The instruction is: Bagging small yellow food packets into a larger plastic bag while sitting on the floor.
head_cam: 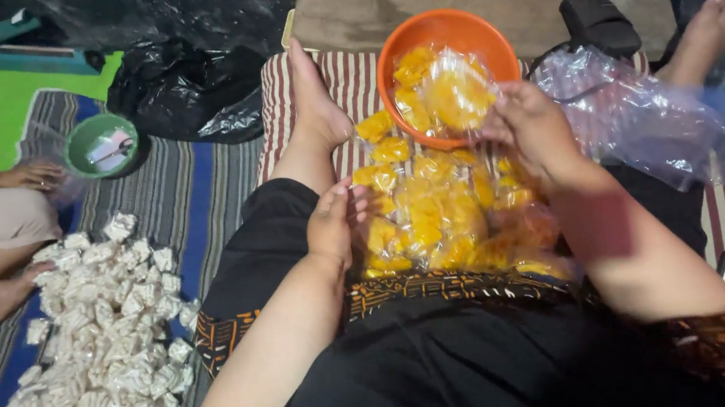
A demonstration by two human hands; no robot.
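Taking the orange bowl (443, 35) as the mark: far to its left a large heap of small white packets (96, 343) lies on the striped mat (188, 187), finished by the look of it, with a co-worker's hand (32, 176) by a green tub (101, 144) above the heap. Nearer the bowl, the person's left hand (330, 225) rests with fingers loosely together on the edge of a pile of yellow snack packets (437, 218) gathered in the lap just below the bowl; it clamps on nothing that I can see. Directly in front of the bowl the right hand (532, 130) pinches one clear filled packet (457, 93) by its edge, above more yellow packets inside. Right of the bowl lies a crumpled clear plastic bag (634, 113). Judging by both piles, many yellow packets remain to be handled.
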